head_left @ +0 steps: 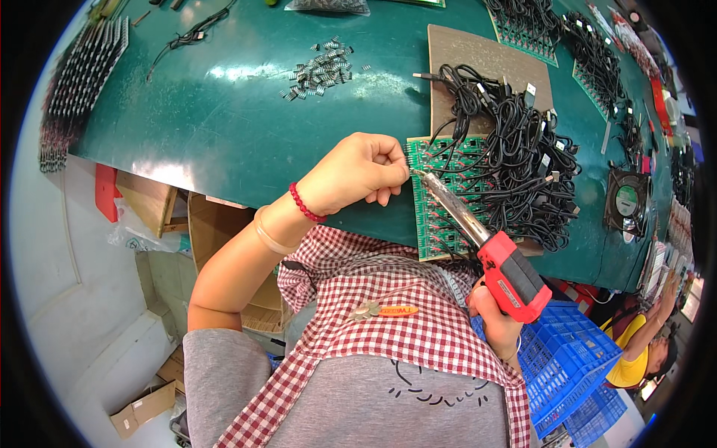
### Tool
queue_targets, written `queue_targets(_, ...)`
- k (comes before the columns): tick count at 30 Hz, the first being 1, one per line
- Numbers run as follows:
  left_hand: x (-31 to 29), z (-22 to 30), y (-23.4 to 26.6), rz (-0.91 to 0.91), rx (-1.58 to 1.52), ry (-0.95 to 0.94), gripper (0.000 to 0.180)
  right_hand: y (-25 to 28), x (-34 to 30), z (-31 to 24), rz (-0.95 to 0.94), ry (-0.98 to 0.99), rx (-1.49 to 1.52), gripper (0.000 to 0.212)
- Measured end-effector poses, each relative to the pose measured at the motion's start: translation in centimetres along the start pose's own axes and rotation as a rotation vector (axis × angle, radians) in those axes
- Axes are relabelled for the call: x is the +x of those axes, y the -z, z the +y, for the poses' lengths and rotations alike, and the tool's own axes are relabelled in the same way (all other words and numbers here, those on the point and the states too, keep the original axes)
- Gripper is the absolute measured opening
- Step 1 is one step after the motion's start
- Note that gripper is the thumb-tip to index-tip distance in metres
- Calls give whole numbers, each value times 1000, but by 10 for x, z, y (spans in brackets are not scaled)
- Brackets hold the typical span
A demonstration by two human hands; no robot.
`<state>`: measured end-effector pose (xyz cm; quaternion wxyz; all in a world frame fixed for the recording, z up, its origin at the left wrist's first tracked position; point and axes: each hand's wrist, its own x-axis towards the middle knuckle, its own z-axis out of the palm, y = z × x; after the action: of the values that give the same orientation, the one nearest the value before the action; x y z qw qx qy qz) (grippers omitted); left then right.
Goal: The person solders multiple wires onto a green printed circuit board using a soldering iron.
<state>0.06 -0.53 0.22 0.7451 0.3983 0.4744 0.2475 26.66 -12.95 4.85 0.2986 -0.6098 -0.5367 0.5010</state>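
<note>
My left hand [366, 170], with a red bead bracelet at the wrist, is closed in a pinch at the left edge of a green circuit board panel [429, 235]. Whatever sits between its fingertips is too small and hidden to make out. Wrapped round the handle of a red and black soldering gun [515, 276] is my right hand [494, 317]. The gun's metal barrel slants up to the left, and its tip is over the board's left edge, close to my left fingertips. Black cables [523, 157] with metal plugs lie bundled over the board's right part.
A brown sheet [441, 52] lies under the cables. Small black pin connectors [321, 71] are heaped on the green table [224, 112]. Stacked boards [82, 82] stand at far left; a fan [627, 200] and more cabled boards lie right. Blue crates [567, 358] and another person [635, 351] are lower right.
</note>
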Motion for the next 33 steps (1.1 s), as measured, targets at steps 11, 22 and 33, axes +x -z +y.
queue_targets(11, -1, 1, -1, 21, 9, 7, 5, 1, 0, -1, -35, -26, 77, 31)
queue_targets(22, -1, 0, -2, 28, 21, -6, 5, 0, -2, -1, -23, -10, 12, 4)
queue_targets(33, -2, 0, -3, 38, 14, -8, 5, 1, -8, 0, -22, -66, 43, 7)
